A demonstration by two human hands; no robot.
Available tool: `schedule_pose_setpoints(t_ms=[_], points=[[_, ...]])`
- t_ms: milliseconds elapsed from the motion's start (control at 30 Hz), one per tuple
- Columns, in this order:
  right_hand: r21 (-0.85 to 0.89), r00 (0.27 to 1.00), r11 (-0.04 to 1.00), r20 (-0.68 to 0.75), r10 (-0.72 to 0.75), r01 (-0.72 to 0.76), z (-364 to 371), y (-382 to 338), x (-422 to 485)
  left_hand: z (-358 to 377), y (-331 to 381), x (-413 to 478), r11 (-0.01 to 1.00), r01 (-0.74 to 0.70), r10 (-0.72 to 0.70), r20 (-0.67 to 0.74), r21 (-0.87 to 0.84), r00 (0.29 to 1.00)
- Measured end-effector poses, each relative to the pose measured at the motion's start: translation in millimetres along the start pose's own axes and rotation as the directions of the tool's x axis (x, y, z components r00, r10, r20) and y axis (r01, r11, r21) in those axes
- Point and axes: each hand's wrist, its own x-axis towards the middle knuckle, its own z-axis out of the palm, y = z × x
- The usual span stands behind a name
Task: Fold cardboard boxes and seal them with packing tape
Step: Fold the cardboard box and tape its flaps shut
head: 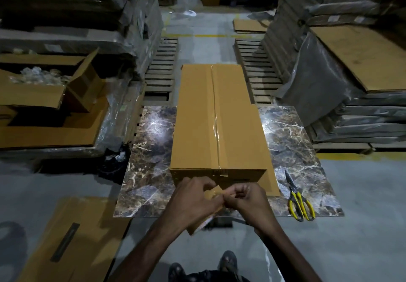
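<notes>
A long brown cardboard box [197, 114] lies lengthwise on a marble-patterned slab [149, 149], its top seam covered by a strip of clear packing tape [216, 119]. Just in front of the box's near end, my left hand [193, 202] grips a roll of brown packing tape [209, 193], mostly hidden under the fingers. My right hand [248, 198] pinches the loose end of the tape beside it, fingers closed tight. Both hands touch at the roll.
Yellow-handled scissors [297, 200] lie on the slab's right side. Flat cardboard [72, 237] rests on the floor at lower left. An open box of clear items [44, 79] sits left. Wrapped stacks [362, 110] and wooden pallets [162, 66] flank the box. My feet show below.
</notes>
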Motion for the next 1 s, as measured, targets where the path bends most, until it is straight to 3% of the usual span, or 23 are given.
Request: schedule_pose_setpoints(t_ms=[67, 167, 300, 500, 633, 733, 900, 1000], points=[[0.072, 0.999, 0.997, 0.023, 0.032, -0.034, 3, 2, 1, -6, -17, 0, 0.995, 0.035, -0.03, 0.058, -0.088, 0.998], [0.21, 0.995, 0.973, 0.042, 0.087, -0.094, 5, 0, 3, -8, -37, -10, 0.919, 0.039, 0.029, 0.165, -0.392, 0.986], [0.221, 0.993, 0.969, 0.051, 0.103, -0.112, 8, 3, 6, 0, -49, -21, 0.822, -0.017, 0.096, 0.109, -0.569, 0.989], [0.301, 0.984, 0.937, 0.045, 0.17, -0.175, 6, 7, 5, -10, -45, -25, 0.867, -0.045, 0.113, 0.108, -0.496, 0.988], [0.41, 0.974, 0.893, -0.041, 0.222, -0.186, -12, 5, 6, -15, -62, -13, 0.982, -0.177, 0.176, -0.019, -0.07, 0.984], [0.489, 0.957, 0.86, -0.148, 0.249, -0.148, -46, 8, 11, -30, -83, -12, 0.979, -0.145, 0.142, -0.036, -0.142, 0.989], [0.488, 0.959, 0.863, -0.159, 0.236, -0.131, -69, 14, 13, -51, -91, -1, 0.962, -0.16, 0.157, -0.031, -0.222, 0.987], [0.503, 0.952, 0.856, -0.192, 0.24, -0.114, -82, 15, 16, -65, -86, 8, 0.967, -0.175, 0.164, -0.076, -0.185, 0.984]])
